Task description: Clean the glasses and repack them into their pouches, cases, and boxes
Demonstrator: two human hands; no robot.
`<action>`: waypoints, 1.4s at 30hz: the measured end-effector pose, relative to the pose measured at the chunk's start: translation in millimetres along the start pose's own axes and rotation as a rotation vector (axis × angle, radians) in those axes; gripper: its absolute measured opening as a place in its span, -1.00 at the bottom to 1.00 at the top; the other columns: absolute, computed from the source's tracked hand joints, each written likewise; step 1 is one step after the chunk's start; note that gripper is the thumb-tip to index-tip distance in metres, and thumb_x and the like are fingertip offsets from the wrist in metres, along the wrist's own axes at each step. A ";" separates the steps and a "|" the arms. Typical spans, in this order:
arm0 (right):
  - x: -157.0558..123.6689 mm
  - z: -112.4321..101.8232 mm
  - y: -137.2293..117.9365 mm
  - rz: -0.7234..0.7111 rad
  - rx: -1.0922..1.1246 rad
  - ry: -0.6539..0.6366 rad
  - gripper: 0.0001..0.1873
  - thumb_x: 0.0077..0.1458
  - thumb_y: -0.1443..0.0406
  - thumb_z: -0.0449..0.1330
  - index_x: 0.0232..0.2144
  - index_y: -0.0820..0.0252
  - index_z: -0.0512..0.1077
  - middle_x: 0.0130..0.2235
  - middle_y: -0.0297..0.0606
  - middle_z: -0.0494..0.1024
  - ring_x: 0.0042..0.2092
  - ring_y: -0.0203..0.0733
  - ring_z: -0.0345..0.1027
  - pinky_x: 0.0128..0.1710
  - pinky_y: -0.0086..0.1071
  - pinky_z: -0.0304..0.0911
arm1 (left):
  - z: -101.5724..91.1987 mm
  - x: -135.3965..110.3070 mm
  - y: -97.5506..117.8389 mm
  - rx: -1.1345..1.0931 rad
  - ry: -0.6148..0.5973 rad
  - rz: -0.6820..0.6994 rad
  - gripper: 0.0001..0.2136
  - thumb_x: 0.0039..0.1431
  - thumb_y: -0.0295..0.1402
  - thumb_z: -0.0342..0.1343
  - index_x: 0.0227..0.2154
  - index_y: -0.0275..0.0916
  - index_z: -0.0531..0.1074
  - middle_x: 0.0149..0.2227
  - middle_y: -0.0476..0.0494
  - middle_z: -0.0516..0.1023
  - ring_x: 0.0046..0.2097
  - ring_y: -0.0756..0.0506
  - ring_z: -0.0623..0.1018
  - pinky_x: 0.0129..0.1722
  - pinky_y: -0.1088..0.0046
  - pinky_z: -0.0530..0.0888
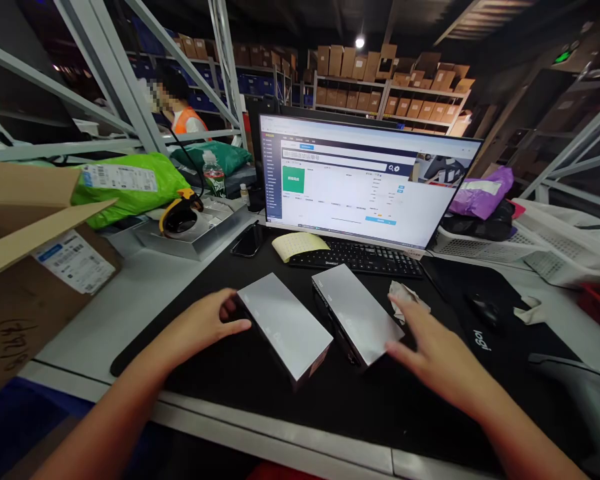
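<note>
Two slim silver-grey boxes lie side by side on a black desk mat. The left box (286,325) is slanted, with my left hand (207,330) at its upper left corner. That hand's thumb stands apart from its curled fingers, whose tips are partly hidden; I cannot tell if they touch the box. My right hand (433,347) is open beside the right box (357,310), fingers spread, thumb close to its lower right corner. A crumpled piece of pale paper (409,300) lies just beyond that hand's fingers.
A monitor (350,180) and keyboard (375,259) stand behind the boxes, with yellow label sheets (300,245) and a phone (247,239) nearby. An open carton (35,307) stands left. On the right are a mouse (483,310), a scanner (575,370) and white baskets (555,243).
</note>
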State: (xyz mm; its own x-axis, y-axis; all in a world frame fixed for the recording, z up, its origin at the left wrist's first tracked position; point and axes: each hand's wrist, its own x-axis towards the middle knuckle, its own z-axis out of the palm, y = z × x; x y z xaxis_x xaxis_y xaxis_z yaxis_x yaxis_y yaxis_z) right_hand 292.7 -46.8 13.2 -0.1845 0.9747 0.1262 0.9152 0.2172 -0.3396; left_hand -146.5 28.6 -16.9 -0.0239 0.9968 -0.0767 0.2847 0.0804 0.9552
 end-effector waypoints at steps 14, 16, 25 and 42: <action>33.5 1.5 -30.8 0.134 0.074 -0.281 0.34 -0.13 -0.14 0.33 0.44 0.41 -0.21 0.37 0.19 0.12 0.37 0.34 0.03 0.32 0.09 0.02 | 46.1 33.5 55.1 0.869 -0.678 0.616 -0.08 -0.48 -0.32 0.49 0.14 -0.09 0.38 0.19 -0.34 0.36 0.29 -0.53 0.19 0.26 -0.09 0.20; 28.7 -0.8 -31.2 0.148 0.092 -0.252 0.29 -0.13 -0.09 0.34 0.42 0.44 -0.14 0.39 0.18 0.08 0.38 0.31 0.01 0.34 0.05 0.01 | 39.1 32.7 49.2 0.873 -0.645 0.670 -0.14 -0.40 -0.27 0.47 0.14 -0.09 0.37 0.13 -0.31 0.38 0.24 -0.48 0.26 0.23 -0.03 0.26; 23.4 -29.0 -35.0 0.012 -0.160 -0.272 0.10 -0.18 -0.06 0.34 0.36 0.18 0.16 0.16 0.05 0.44 0.08 0.31 0.40 0.02 0.03 0.34 | 4.1 -17.6 1.6 0.226 -0.112 0.403 -0.12 -0.44 -0.24 0.52 0.10 -0.10 0.35 0.19 -0.26 0.41 0.28 -0.49 0.30 0.34 -0.08 0.19; 196.4 -82.1 -140.1 0.235 -0.283 -1.071 -0.55 -0.04 -0.13 0.22 -0.58 0.11 0.48 -0.40 -0.14 0.55 -0.34 -0.03 0.40 -0.41 -0.23 0.22 | 16.4 -30.7 -47.6 -0.328 -0.092 0.029 -0.15 -0.58 -0.04 0.56 -0.08 -0.27 0.49 -0.01 -0.38 0.62 0.11 -0.50 0.54 0.17 -0.12 0.45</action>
State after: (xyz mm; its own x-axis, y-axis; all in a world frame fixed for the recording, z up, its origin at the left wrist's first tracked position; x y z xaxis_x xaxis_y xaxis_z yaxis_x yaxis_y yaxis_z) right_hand 157.7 109.8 162.1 -0.0850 0.5628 -0.8222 0.9907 0.1356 -0.0096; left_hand -143.5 -5.8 -64.7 0.0702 0.9958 -0.0589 -0.0399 0.0618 0.9973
